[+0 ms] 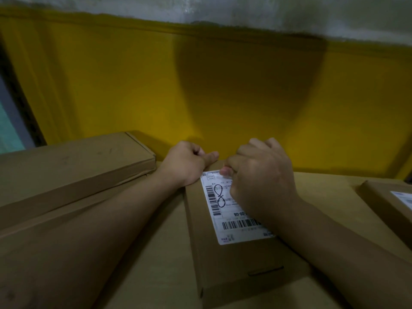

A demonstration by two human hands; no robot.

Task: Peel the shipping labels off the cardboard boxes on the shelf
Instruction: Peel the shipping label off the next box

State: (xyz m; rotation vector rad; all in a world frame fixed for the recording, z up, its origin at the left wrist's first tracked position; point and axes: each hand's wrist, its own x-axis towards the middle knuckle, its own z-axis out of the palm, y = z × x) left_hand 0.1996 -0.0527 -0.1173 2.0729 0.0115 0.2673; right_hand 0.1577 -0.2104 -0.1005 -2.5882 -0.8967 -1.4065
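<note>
Pinching the far edge of the white barcoded paper shipping label [225,210], the right hand [263,175] rests on the flat brown cardboard box [223,268]; the left hand [187,161], clenched, presses its thumb on that box's far corner.

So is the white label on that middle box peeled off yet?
Not yet. The label lies flat on the box; the right hand pinches at its far edge. Whether that edge has lifted is hidden.

The boxes [234,264] are matt brown cardboard. The label [236,221] is smooth white paper. The yellow wall [133,85] looks matt.
</note>
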